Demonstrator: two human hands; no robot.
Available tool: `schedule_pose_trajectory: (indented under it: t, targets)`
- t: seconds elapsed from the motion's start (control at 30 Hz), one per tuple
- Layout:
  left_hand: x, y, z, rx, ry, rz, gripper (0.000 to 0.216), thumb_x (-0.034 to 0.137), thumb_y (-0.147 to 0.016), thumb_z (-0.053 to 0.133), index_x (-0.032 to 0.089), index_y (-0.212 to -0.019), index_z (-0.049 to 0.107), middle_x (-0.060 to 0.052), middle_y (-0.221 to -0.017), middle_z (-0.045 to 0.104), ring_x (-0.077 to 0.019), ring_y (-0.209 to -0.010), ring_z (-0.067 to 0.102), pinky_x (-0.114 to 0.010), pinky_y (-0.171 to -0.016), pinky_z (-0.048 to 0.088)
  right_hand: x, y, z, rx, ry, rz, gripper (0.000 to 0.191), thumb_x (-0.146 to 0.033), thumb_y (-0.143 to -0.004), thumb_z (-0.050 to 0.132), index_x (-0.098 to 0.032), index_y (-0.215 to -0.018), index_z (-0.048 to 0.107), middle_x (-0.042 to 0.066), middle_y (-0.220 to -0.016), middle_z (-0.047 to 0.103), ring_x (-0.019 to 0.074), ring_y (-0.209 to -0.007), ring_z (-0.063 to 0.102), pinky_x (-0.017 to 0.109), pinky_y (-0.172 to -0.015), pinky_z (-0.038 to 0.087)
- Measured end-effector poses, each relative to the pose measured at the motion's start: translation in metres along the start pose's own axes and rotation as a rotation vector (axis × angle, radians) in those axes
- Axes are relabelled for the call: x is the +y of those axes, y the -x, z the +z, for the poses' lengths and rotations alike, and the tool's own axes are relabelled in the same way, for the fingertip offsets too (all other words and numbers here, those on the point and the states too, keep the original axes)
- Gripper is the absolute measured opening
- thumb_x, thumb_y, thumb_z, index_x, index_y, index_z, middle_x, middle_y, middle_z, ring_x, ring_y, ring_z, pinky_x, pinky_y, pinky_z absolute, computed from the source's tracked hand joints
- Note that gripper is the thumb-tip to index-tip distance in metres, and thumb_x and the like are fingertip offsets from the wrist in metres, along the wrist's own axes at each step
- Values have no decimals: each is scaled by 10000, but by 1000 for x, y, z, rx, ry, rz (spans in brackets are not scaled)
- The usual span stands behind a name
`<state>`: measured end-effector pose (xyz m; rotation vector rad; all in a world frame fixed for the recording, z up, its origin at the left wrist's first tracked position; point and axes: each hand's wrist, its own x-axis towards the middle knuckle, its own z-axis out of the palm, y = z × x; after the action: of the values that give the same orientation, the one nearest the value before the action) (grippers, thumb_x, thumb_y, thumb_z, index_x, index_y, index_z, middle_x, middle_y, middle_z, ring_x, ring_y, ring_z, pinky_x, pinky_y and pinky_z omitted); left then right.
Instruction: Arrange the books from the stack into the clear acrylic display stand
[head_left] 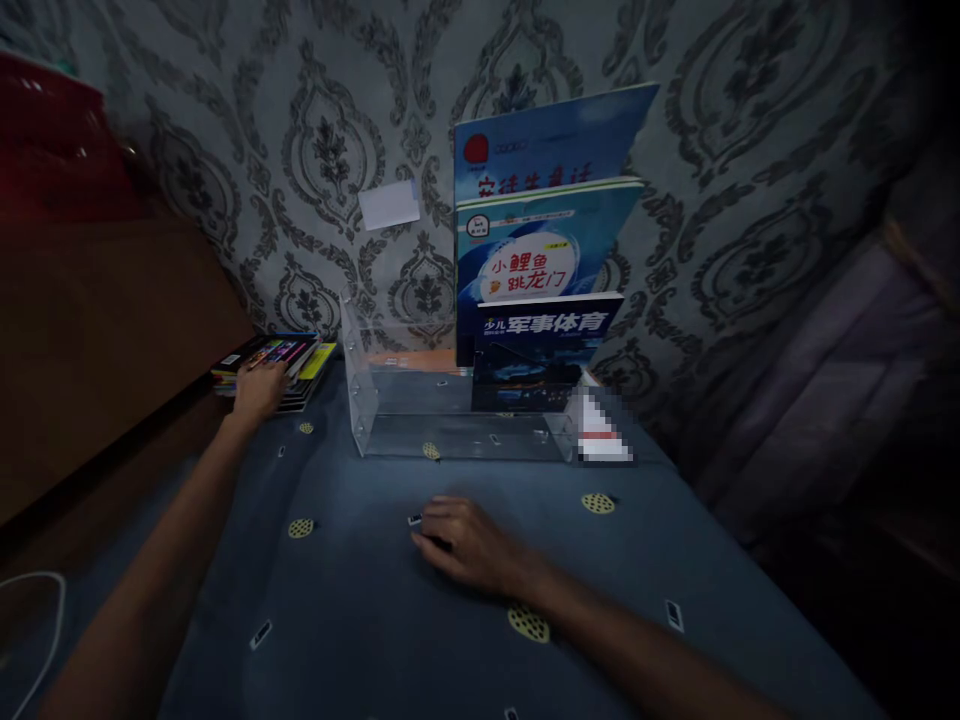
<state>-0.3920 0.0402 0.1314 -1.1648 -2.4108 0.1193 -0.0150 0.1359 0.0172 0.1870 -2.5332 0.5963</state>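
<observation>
My left hand (261, 390) reaches to the far left and grips the near edge of a dark book (279, 350) with colourful print, at the top of a low stack of books (300, 400). Its fingertips are only partly visible. My right hand (465, 540) rests on the tablecloth, loosely curled, with thumb and fingers apart and nothing between them. Beyond it stands a clear acrylic book rack (457, 437). Three books stand upright at the rack's right side: a tall blue book (540, 140), a light-blue book (555, 235) and a shorter dark navy book (540, 345).
A blue tablecloth (360, 600) with yellow prints covers the table. Patterned wallpaper (330, 140) rises behind, with a white card (390, 204) on it. A brown box (112, 340) and red bag (60, 140) stand left. A white cable (58, 610) lies lower left; pale fabric (832, 370) hangs right.
</observation>
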Motion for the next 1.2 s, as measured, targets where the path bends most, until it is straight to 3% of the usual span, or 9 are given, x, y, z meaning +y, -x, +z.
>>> schedule_pose_trajectory:
  t: [0.2,0.43,0.6,0.8,0.97,1.2]
  targets:
    - [-23,6,-4,-49,-29,93,362,159,-913,378,149,-1165,638,-190,-1236,687,-333,-1177,628,-444,-1011,432,-1,-1,-1,-10,-11,10,291,-131,-950,564,-182,-664,571,-4,-656,610,141,-635,560,273,-681,449]
    - [-28,22,-7,-33,-75,-27,481,178,-856,453,96,-1324,522,-284,-1348,570,-451,-1248,535,-628,-1004,404,-1,-3,-4,-29,-12,37,289,-139,-966,550,-183,-684,592,4,-681,619,142,-665,578,273,-679,444]
    - [-15,5,2,-55,-61,-125,547,238,-857,476,76,-1380,478,-311,-1413,511,-471,-1298,490,-700,-1016,366,1,-2,1,-24,-13,39,286,-143,-965,553,-184,-683,587,2,-670,618,144,-655,579,274,-672,443]
    - [-8,-7,4,-84,-37,-175,483,130,-866,389,55,-1321,535,-328,-1261,607,-439,-1164,611,-554,-897,487,4,0,4,-9,6,33,318,-160,-981,531,-188,-666,562,4,-653,602,143,-631,558,272,-645,426]
    - [-11,12,-4,-80,-43,-144,456,106,-883,345,89,-1282,566,-288,-1267,607,-412,-1140,623,-514,-890,500,5,-1,6,17,-18,11,339,-183,-995,501,-189,-664,576,3,-637,593,140,-614,542,277,-673,448]
    - [-13,52,-7,-73,-40,-120,510,102,-871,384,124,-1369,491,-252,-1355,550,-412,-1232,544,-531,-902,514,7,0,8,18,-31,7,335,-175,-989,509,-191,-658,557,2,-633,581,144,-605,540,294,-723,480]
